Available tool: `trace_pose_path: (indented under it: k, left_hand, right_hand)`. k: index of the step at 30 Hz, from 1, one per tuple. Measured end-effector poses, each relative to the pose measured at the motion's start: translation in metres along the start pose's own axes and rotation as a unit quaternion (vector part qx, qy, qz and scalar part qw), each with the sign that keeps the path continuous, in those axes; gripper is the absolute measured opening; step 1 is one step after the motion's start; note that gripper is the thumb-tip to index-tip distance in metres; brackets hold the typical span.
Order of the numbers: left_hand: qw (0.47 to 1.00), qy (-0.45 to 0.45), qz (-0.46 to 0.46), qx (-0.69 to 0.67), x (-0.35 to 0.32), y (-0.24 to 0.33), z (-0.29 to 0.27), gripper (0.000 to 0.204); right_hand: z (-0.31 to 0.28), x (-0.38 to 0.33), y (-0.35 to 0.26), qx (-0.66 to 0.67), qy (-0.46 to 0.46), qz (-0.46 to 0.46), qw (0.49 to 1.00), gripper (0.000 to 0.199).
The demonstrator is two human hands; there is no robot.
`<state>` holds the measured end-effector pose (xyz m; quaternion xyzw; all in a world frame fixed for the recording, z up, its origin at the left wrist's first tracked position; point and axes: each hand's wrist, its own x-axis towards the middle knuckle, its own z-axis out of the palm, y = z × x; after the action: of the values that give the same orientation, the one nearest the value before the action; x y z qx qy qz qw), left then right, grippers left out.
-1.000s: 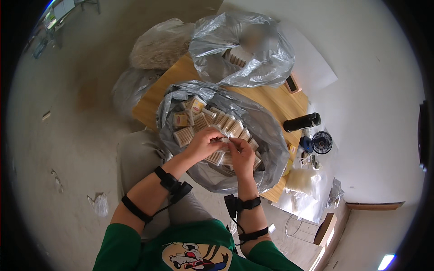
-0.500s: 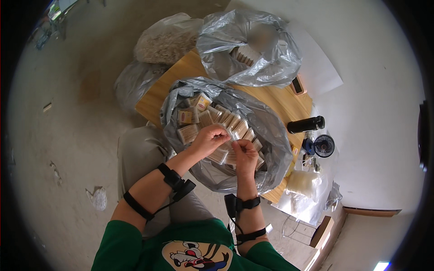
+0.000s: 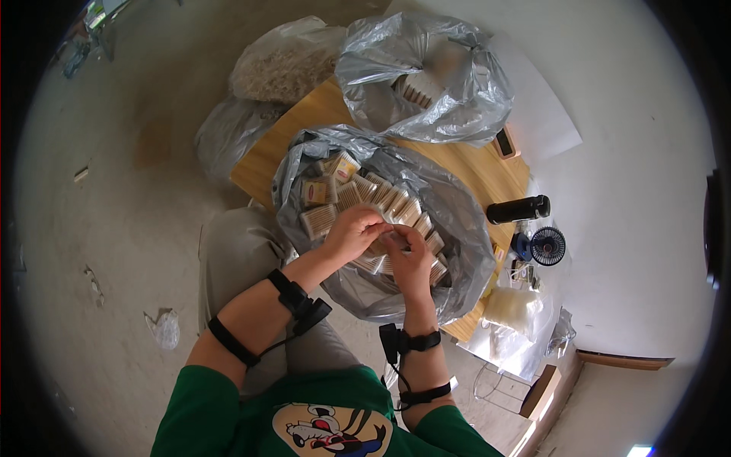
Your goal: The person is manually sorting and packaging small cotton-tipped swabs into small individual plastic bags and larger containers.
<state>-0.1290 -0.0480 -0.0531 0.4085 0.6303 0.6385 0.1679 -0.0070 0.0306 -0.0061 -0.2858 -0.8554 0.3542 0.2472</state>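
My left hand (image 3: 354, 231) and my right hand (image 3: 410, 255) meet over an open grey plastic bag (image 3: 466, 236). Fingertips of both pinch a small clear plastic packet (image 3: 376, 245), mostly hidden behind the fingers. Below them, the bag holds many small clear packs of cotton swabs (image 3: 396, 202) with thin wooden sticks. Some packs, towards the bag's far left, carry a yellow and red label (image 3: 314, 191). Both hands are closed, thumbs against index fingers.
The bag rests on a wooden table (image 3: 263, 164). Behind it stands another grey bag (image 3: 373, 84) with more packs. Clear sacks (image 3: 278, 65) sit at the far left. To the right are a black flask (image 3: 519, 210), a small fan (image 3: 547, 245) and a pale plastic bundle (image 3: 512, 311).
My right hand has shifted slightly up and turned, its fingers now meeting those of my left. The left hand stays almost in place. The view has moved slightly.
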Motion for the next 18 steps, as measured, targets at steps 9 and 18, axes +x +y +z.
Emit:
trace_pose_path:
  k: [9,18]
  left_hand:
    - [0.993,-0.044,-0.044,-0.1,0.001,0.001,-0.002,0.009]
    - [0.923,-0.105,-0.266,-0.258,0.0,-0.001,-0.005,0.029]
  right_hand:
    - [-0.001,0.009,0.002,-0.074,0.019,-0.076,0.994,0.009]
    - [0.0,0.006,0.012,-0.113,0.076,-0.076,0.988,0.006]
